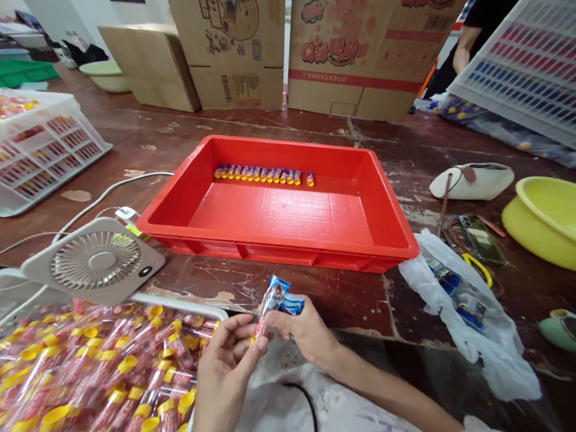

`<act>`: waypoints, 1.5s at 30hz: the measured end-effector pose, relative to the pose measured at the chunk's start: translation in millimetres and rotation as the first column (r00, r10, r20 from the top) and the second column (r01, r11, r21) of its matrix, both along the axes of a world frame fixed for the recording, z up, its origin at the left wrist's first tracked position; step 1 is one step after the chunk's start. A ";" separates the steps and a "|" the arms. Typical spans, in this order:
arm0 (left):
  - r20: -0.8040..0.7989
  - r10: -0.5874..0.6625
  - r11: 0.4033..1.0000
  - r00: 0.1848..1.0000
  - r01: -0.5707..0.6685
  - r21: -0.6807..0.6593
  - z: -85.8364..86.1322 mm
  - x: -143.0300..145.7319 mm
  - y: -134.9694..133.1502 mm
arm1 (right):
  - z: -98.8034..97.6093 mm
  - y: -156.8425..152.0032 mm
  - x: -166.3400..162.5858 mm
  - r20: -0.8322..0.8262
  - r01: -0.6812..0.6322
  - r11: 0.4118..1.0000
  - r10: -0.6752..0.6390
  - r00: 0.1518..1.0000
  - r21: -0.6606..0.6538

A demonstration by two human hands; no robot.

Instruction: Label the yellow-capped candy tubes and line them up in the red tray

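Note:
In front of my body, my left hand (231,354) is closed around the lower end of a small clear plastic tube (261,326) with pink print and a yellow cap. My right hand (306,332) pinches several shiny blue packets (292,304), its thumb against the tube. One blue packet (277,286) stands at the tube's upper end; how far inside it sits I cannot tell. Beyond my hands is a red tray (281,248), with a row of blue-topped, yellow-capped tubes (257,173) along its far side.
Left of me, a white crate (210,310) is heaped with yellow-capped tubes (100,397). A fan (100,260) leans on its edge, trailing a cable. To the right lie a plastic bag (495,352), a phone (480,236) and yellow basins (570,225). Cardboard boxes (372,40) stand behind; a person's arm (466,46) shows.

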State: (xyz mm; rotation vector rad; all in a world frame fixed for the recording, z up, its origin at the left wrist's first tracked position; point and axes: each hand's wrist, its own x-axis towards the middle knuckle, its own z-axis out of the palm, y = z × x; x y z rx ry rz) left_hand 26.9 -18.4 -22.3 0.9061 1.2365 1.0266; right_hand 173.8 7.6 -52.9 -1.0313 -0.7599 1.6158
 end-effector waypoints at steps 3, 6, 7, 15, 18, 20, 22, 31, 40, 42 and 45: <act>0.027 0.014 1.000 1.000 -0.014 0.005 0.1 -0.8 3.9 | 0.9 -1.2 -0.6 0.035 -0.072 0.997 0.072 0.997 -0.017; 0.054 -0.025 0.999 0.998 0.026 -0.022 2.2 -2.6 6.7 | 2.5 -0.2 -0.1 -0.063 -0.023 0.999 0.021 0.998 -0.034; 0.075 -0.059 0.997 0.995 0.062 -0.038 3.1 -3.7 7.1 | 3.3 0.6 0.5 -0.106 0.003 0.999 -0.008 0.994 -0.048; 0.146 -0.002 0.997 0.989 0.013 -0.070 -2.6 -5.6 7.2 | 7.4 -1.4 -1.0 -0.265 0.003 0.994 -0.032 0.964 -0.107; 0.150 0.086 0.994 0.985 -0.075 -0.076 -4.4 -0.9 8.5 | 5.3 -5.4 -6.3 -0.255 0.024 0.996 -0.045 0.966 -0.084; 0.161 0.145 0.988 0.976 -0.132 -0.086 -3.6 2.1 9.6 | 3.9 -7.0 -9.3 -0.244 0.023 0.998 -0.039 0.969 -0.066; 0.171 0.187 0.980 0.967 -0.173 -0.097 -2.2 4.6 10.6 | 3.3 -7.4 -11.3 -0.237 0.019 0.998 -0.034 0.971 -0.067; 0.168 0.258 0.964 0.951 -0.244 -0.103 -1.9 8.7 13.3 | 4.1 -7.0 -13.9 -0.227 0.031 0.996 -0.048 0.973 -0.079; 0.183 0.275 0.960 0.944 -0.259 -0.107 -7.5 10.3 14.6 | 3.1 -5.8 -13.9 -0.218 0.034 0.996 -0.050 0.975 -0.077; 0.187 0.273 0.960 0.944 -0.256 -0.110 -8.3 10.9 14.9 | 2.4 -6.4 -13.8 -0.213 0.040 0.997 -0.054 0.976 -0.073; 0.195 0.263 0.963 0.945 -0.245 -0.114 -8.6 12.2 15.1 | 0.9 -7.1 -13.6 -0.206 0.046 0.996 -0.061 0.977 -0.079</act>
